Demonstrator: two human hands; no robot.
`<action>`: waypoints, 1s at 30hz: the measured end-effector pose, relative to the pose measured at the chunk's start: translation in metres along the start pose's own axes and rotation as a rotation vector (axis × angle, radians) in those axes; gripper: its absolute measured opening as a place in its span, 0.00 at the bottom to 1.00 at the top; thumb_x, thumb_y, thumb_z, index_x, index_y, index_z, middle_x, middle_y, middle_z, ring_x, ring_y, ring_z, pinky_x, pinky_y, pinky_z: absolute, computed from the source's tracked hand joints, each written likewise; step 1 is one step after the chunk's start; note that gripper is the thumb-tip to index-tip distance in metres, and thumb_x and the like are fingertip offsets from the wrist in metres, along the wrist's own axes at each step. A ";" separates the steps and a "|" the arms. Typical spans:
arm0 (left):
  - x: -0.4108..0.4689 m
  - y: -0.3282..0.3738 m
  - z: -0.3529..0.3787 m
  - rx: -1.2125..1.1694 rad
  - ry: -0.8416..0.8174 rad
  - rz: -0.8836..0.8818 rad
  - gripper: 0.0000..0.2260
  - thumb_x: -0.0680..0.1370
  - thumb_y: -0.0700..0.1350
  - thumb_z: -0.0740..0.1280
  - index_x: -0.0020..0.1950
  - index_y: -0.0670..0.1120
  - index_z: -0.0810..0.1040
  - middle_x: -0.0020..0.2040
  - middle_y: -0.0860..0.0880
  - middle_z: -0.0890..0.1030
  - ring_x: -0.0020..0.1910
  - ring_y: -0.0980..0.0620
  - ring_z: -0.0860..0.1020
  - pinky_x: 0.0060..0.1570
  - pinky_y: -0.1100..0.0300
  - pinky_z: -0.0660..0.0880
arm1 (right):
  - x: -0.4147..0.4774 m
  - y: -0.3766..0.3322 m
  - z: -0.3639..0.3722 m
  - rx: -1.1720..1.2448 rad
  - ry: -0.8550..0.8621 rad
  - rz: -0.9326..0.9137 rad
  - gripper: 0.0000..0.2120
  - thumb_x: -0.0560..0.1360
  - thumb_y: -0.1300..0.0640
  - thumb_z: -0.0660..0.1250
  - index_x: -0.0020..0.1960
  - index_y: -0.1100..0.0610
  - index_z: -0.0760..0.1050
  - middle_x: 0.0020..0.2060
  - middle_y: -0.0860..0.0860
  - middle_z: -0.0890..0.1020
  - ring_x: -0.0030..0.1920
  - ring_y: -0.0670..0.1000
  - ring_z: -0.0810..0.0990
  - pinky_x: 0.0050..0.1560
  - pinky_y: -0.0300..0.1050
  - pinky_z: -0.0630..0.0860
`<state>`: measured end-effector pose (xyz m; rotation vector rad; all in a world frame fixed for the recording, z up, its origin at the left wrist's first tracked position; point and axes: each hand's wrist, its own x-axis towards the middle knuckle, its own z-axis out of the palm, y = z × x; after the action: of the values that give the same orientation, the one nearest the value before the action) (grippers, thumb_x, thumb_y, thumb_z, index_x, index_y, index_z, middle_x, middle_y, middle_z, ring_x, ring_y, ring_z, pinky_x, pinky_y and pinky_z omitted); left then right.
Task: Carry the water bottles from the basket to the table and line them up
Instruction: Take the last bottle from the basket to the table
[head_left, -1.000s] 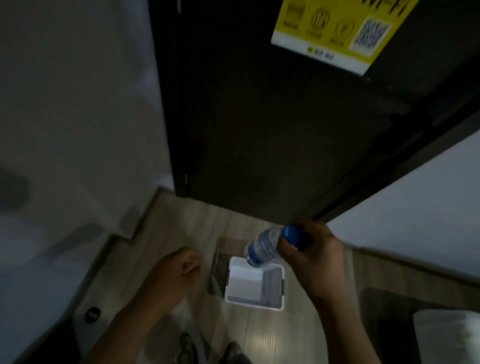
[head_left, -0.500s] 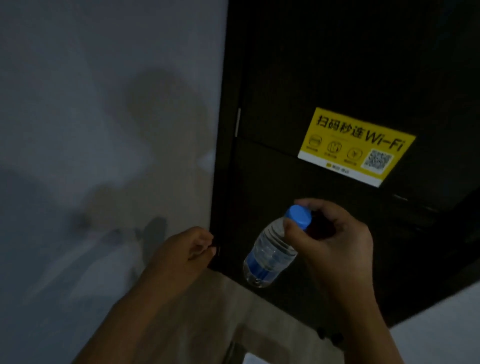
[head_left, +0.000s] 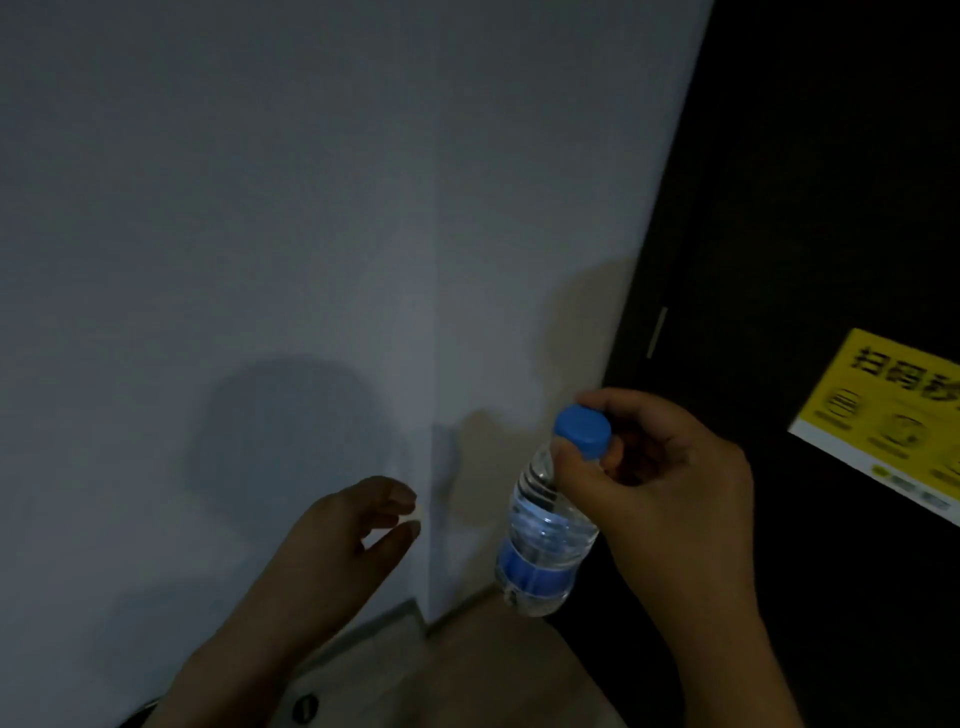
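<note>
Water bottle (head_left: 545, 525) at lower centre-right of the frame, off the ground, hanging tilted with its base toward the lower left and its neck toward the upper right. Clear plastic, ribbed, water inside; blue cap (head_left: 582, 432) on top, blue label band (head_left: 535, 569) low on the body. Right hand (head_left: 665, 499) holds it from the right side: fingers (head_left: 623, 410) curled round behind the cap, thumb pressed across the neck just under it, so the bottle is pinched at the top and the body dangles free. Right forearm runs down to the lower right edge. Left hand (head_left: 353, 535) sits lower left of the bottle, well apart from it, carrying nothing; its fingers (head_left: 395, 493) are loosely curled, with a narrow gap between thumb and forefinger. Left forearm comes in from the bottom edge. Below both hands, pale wood-look floor (head_left: 467, 675) along the bottom of the frame, with a small dark round object (head_left: 305, 707) on it near the left forearm; too dim to tell what it is. Grey baseboard (head_left: 374, 623) meets the floor. Behind, a plain light wall (head_left: 311, 208) fills the left and centre, with soft shadows (head_left: 291, 431) on it. Dark door (head_left: 805, 208) takes the right side; yellow sign (head_left: 893, 415) with black characters and small icons at the right edge, partly cut off. Lighting is dim throughout.
</note>
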<state>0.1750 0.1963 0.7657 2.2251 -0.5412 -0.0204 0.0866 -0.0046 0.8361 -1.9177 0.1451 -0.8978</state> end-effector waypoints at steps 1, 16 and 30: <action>-0.007 -0.003 -0.010 -0.010 0.033 -0.023 0.05 0.76 0.46 0.68 0.51 0.53 0.79 0.49 0.58 0.82 0.48 0.61 0.80 0.52 0.60 0.78 | 0.000 -0.005 0.008 0.019 -0.031 -0.020 0.15 0.63 0.55 0.75 0.50 0.49 0.81 0.37 0.46 0.82 0.36 0.46 0.80 0.38 0.32 0.77; -0.185 -0.065 -0.191 0.118 0.550 -0.273 0.09 0.75 0.47 0.69 0.48 0.62 0.74 0.49 0.61 0.82 0.49 0.65 0.80 0.54 0.61 0.77 | -0.075 -0.149 0.174 0.304 -0.520 -0.270 0.14 0.62 0.58 0.76 0.45 0.46 0.80 0.33 0.45 0.79 0.32 0.45 0.75 0.32 0.29 0.71; -0.496 -0.126 -0.337 0.193 0.990 -0.628 0.07 0.73 0.47 0.71 0.50 0.54 0.79 0.45 0.61 0.83 0.47 0.64 0.81 0.52 0.55 0.79 | -0.313 -0.333 0.329 0.599 -0.992 -0.423 0.12 0.64 0.59 0.76 0.46 0.48 0.81 0.33 0.46 0.81 0.32 0.46 0.77 0.32 0.34 0.75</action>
<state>-0.1635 0.7053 0.8146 2.1612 0.7095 0.7826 -0.0162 0.5486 0.8607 -1.6166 -1.0276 -0.1121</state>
